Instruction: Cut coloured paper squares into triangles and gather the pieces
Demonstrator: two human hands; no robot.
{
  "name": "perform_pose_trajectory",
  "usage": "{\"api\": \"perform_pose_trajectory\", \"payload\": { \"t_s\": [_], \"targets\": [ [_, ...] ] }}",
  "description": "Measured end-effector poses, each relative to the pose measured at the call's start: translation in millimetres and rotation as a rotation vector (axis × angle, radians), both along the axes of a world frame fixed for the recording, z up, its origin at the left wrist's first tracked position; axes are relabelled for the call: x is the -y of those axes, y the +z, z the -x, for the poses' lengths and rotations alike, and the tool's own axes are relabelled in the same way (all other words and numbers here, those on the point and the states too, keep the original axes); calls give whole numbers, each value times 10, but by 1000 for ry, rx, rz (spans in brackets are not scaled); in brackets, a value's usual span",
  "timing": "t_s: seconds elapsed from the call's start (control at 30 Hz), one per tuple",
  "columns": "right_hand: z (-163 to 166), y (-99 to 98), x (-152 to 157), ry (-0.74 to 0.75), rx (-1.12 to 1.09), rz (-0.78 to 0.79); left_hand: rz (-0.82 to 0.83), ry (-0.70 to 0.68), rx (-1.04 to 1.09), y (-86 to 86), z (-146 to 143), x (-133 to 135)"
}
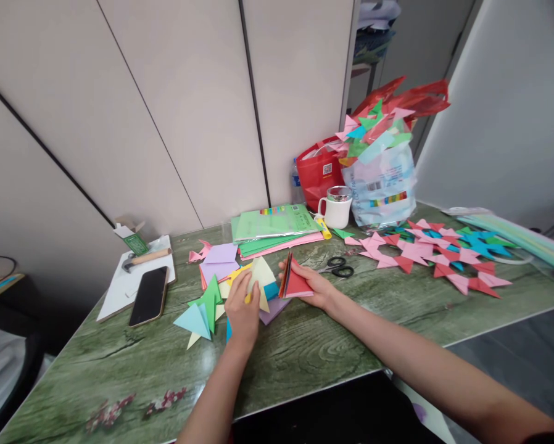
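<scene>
**Bench note: two hands among folded paper triangles**

Head view. The person's left hand lies palm-down on a loose heap of folded paper triangles in green, pale blue, yellow and purple; its fingers are curled over a pale yellow folded triangle, thumb and fingertips touching the paper. Whether it pinches the piece or merely presses on it, I cannot tell.

The right hand is closed around a stack of folded triangles with a red piece on top, the stack standing on edge on the green wood-grain tabletop, thumb above and fingers below. The stack sits just beside the yellow triangle, between the two hands.

Nearby: black-handled scissors just beyond the right hand; a pile of green and pink paper sheets further back; a white mug; a spread of pink, red and blue folded stars to the right; a black smartphone on a white board with a small wooden-handled hammer to the left.
</scene>
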State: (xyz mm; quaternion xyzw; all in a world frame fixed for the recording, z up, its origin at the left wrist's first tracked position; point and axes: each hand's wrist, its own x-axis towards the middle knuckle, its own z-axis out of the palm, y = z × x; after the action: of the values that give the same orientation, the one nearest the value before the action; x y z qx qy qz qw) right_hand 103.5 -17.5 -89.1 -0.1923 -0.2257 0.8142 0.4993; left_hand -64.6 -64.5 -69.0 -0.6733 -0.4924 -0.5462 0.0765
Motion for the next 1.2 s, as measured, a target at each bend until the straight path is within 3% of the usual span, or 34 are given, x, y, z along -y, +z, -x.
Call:
{"api": "perform_pose_trajectory", "payload": {
  "t_s": [0.27, 0.47, 0.53, 0.67, 0.77, 1.0, 1.2],
  "targets": [
    [8, -83, -43, -23, 45, 27, 39, -233, -169, -140, -150, 79],
    [14, -43, -41, -19, 32, -10, 75, -375, -282, -51, -190, 150],
    [29, -38, -51, -24, 28, -11, 113, -322, -288, -17, -145, 127],
    [43, -61, -91, -34, 25, 24, 178, 5, -154, -21, 93, -39],
    [29, -77, -110, -23, 22, 62, 271, 138, -156, -82, 293, -182],
    [-1, -96, -125, -3, 8, 140, 506, 150, -219, -152, 357, -246],
    [11, -50, -88, 7, 0, 137, 514, 156, -51, -25, 303, -195]
  ]
}}
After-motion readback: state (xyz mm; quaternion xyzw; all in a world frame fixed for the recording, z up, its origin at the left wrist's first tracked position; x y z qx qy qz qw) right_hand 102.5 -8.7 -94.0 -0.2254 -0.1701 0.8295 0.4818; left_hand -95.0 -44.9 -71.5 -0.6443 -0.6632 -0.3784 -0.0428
